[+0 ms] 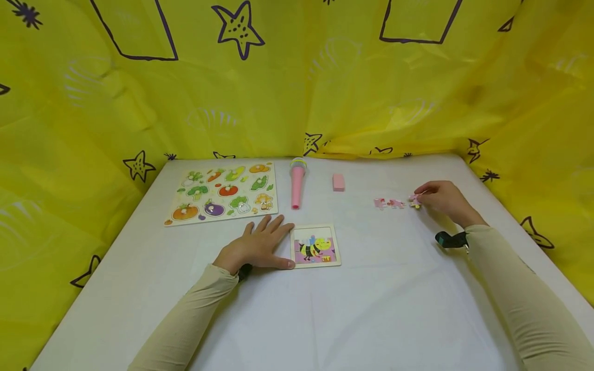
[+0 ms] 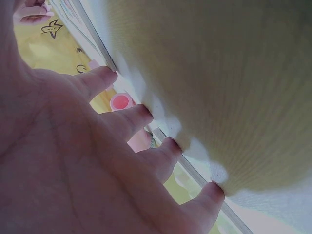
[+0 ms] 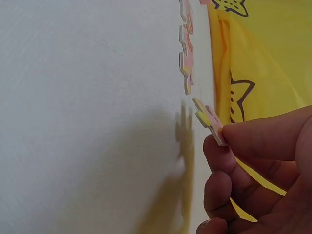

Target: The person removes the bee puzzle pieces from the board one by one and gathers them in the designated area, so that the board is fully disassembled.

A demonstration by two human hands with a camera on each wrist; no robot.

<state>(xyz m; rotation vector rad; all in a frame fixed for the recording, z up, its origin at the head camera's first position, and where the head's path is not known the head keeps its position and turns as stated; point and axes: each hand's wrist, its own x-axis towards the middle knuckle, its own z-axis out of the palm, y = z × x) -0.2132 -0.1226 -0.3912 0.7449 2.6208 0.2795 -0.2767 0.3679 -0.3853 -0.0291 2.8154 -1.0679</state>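
Observation:
My left hand point(image 1: 257, 245) lies spread flat on the table, its thumb and fingertips at the left side of a small jigsaw frame point(image 1: 337, 248). Inside that frame a bee picture point(image 1: 314, 250) fills the lower part, while a blank strip runs along the top. Over at the right, my right hand point(image 1: 447, 200) pinches a pink and yellow puzzle piece point(image 3: 212, 123) between thumb and index finger, lifted off the table with its shadow below. Two more puzzle pieces, a left one point(image 1: 380, 203) and a right one point(image 1: 396, 204), lie in a row beside it.
A vegetable peg puzzle board point(image 1: 223, 193) lies at the back left, near the left fingertips. Behind the frame are a pink toy microphone point(image 1: 297, 185) and a pink block point(image 1: 339, 182). A yellow patterned curtain point(image 1: 278, 93) encloses the white table point(image 1: 371, 314) at back and sides.

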